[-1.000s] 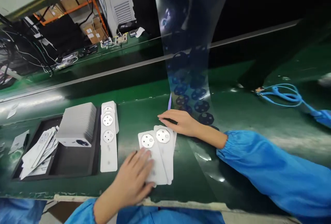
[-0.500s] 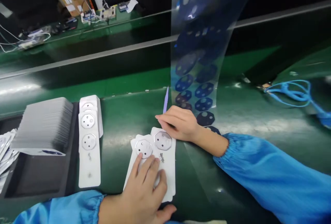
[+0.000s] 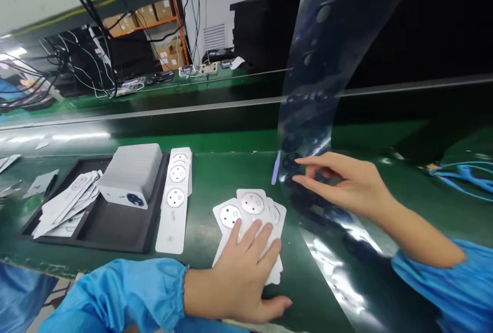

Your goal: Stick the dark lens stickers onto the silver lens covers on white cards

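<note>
My left hand [image 3: 246,271] lies with spread fingers on a fanned pile of white cards [image 3: 252,202] that bear octagonal patches with small dark holes. My right hand [image 3: 339,179] is raised over a long clear film strip [image 3: 308,112] of dark octagonal stickers. Its thumb and index finger are apart, pointing left, and no object shows between them. A purple pointed stick [image 3: 276,168] lies beside the strip's left edge. Further left, overlapping white cards [image 3: 171,225] with the same patches lie in a column.
A black tray [image 3: 111,225] at the left holds a tight stack of cards [image 3: 129,174] and loose cards [image 3: 67,204]. Blue cable [image 3: 464,174] lies at the far right. Behind the bench are cables, boxes [image 3: 169,56] and a ledge.
The view has shifted, showing more of the left side. My right hand has moved away from the cards to the right, over the film strip, and its fingers have parted. My left hand stays on the cards.
</note>
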Demonstrator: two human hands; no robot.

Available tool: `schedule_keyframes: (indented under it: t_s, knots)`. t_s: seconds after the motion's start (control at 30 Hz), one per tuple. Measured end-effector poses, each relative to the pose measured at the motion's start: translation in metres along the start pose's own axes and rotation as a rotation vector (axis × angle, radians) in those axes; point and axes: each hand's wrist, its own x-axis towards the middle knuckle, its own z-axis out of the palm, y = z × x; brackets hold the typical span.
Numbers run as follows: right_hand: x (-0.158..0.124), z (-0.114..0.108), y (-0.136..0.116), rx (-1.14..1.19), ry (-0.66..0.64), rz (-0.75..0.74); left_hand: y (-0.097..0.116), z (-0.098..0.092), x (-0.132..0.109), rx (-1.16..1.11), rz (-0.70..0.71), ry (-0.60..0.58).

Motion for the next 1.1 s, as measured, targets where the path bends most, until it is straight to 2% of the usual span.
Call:
schedule_keyframes:
  t_s: [0.07, 0.17, 0.2, 0.23, 0.37, 0.47, 0.57, 0.67, 0.77, 0.93, 1.1]
  knots:
    - [-0.01, -0.02, 0.014, 0.167, -0.312, 0.125, 0.0, 0.005, 0.0, 0.006, -0.025, 0.022]
    - [-0.026, -0.034, 0.031, 0.253, -0.797, 0.196, 0.0, 0.01, 0.002, 0.045, -0.084, 0.106]
    - [-0.029, -0.034, 0.033, 0.246, -0.896, 0.203, 0.0, 0.011, 0.003, 0.062, -0.092, 0.138]
    - [-0.032, -0.031, 0.034, 0.231, -0.94, 0.216, 0.001, 0.01, 0.004, 0.08, -0.088, 0.168]
    - [-0.033, -0.012, 0.025, 0.247, -0.908, 0.254, 0.005, 0.001, 0.003, 0.174, 0.015, 0.216]
    - [-0.033, 0.0, 0.021, 0.255, -0.758, 0.257, 0.009, -0.003, 0.003, 0.229, 0.095, 0.194]
    - [-0.035, 0.005, 0.025, 0.231, -0.631, 0.215, 0.013, -0.003, 0.007, 0.197, 0.21, 0.069]
    - [-0.036, 0.007, 0.029, 0.195, -0.633, 0.194, 0.014, -0.002, 0.014, 0.112, 0.33, -0.073]
    - [-0.035, 0.009, 0.025, 0.113, -0.618, 0.179, 0.012, -0.002, 0.017, 0.037, 0.361, -0.125]
    - [-0.031, 0.012, 0.011, -0.169, -0.543, -0.09, 0.01, -0.004, 0.016, 0.011, 0.315, -0.108]
    - [-0.028, 0.014, 0.0, -0.215, -0.517, -0.237, 0.006, -0.006, 0.016, 0.02, 0.313, -0.126]
